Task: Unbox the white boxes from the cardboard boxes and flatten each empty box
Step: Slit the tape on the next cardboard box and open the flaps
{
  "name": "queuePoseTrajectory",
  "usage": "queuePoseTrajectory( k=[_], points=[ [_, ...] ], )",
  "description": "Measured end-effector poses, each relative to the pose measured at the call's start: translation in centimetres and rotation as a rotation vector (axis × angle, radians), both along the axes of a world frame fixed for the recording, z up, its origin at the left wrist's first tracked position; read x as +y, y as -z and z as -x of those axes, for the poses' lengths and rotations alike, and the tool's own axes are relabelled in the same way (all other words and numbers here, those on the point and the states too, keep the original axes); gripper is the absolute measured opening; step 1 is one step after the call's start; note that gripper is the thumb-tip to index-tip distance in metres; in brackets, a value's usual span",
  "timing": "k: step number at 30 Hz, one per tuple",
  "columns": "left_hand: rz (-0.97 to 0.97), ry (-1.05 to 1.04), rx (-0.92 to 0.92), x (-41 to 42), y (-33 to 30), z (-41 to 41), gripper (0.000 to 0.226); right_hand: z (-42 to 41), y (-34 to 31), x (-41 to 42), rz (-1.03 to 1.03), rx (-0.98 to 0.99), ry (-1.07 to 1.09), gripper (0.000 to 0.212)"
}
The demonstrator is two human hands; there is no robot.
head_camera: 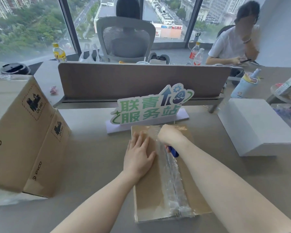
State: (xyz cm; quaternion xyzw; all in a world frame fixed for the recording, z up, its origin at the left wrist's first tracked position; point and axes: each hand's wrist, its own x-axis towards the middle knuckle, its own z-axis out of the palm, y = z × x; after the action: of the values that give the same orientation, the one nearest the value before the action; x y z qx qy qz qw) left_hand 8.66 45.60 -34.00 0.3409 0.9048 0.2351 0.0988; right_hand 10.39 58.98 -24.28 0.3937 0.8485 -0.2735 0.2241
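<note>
A taped cardboard box (148, 197) lies on the grey table in front of me, with a strip of clear tape (173, 182) along its top seam. My left hand (138, 157) presses flat on the left half of the lid, fingers straight. My right hand (170, 135) grips a blue-handled cutter (173, 151) at the far part of the taped seam; the blade is hidden. Two more cardboard boxes (20, 132) marked PICO stand at the left. A white box (257, 126) sits at the right.
A green-lettered sign (149, 108) on a pale base stands just behind the box. A brown desk divider (141, 79) runs across the back. A light blue bottle (245, 84) and clutter sit at the far right. Two people sit beyond the divider.
</note>
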Motion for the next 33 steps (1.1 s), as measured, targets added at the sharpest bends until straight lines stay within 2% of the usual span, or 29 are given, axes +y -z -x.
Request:
queuePoseTrajectory(
  k=[4, 8, 12, 25, 33],
  points=[
    [0.004, 0.006, -0.011, -0.1, 0.1, 0.1, 0.068, -0.1, -0.3, -1.3, -0.022, -0.066, 0.036, 0.030],
    [-0.003, 0.002, -0.005, -0.1, 0.3, 0.3, 0.068, -1.4, -0.4, -2.0, -0.024, 0.040, 0.071, 0.023],
    [-0.002, -0.002, 0.006, -0.1, 0.5, 0.3, 0.066, -3.0, -0.9, -3.8, -0.039, -0.101, 0.121, 0.028],
    [0.026, -0.007, 0.019, -0.1, 0.3, 0.2, 0.065, -8.2, -0.6, -5.9, 0.005, -0.149, 0.127, 0.041],
    [0.032, -0.004, 0.029, -0.1, 0.4, 0.2, 0.064, -14.0, -0.1, -7.8, 0.036, -0.145, 0.075, 0.027]
  ],
)
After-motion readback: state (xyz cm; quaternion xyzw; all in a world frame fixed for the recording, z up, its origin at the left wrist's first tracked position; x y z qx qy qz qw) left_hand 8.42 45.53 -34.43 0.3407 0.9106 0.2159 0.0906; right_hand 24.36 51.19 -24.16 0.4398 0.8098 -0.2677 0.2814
